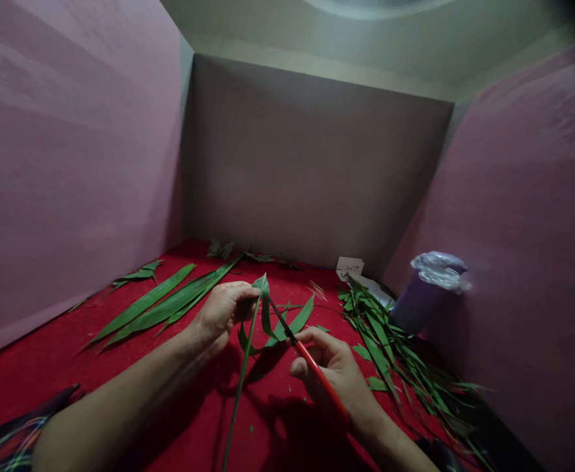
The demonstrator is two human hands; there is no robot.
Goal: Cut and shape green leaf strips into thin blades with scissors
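Note:
My left hand (pixel 225 309) pinches a long green leaf (pixel 265 308) near its folded top, holding it up over the red cloth (pixel 71 354). The leaf's stem runs down toward the bottom edge. My right hand (pixel 334 370) grips red-handled scissors (pixel 311 364), whose dark blades point up-left and meet the leaf just right of my left fingers. Both hands are closed on what they hold.
Long whole leaves (pixel 159 305) lie at left on the cloth. A heap of cut leaf strips (pixel 390 347) lies at right beside a purple bin with a plastic liner (pixel 427 285). White paper (pixel 350 267) sits by the back wall. Pink walls enclose both sides.

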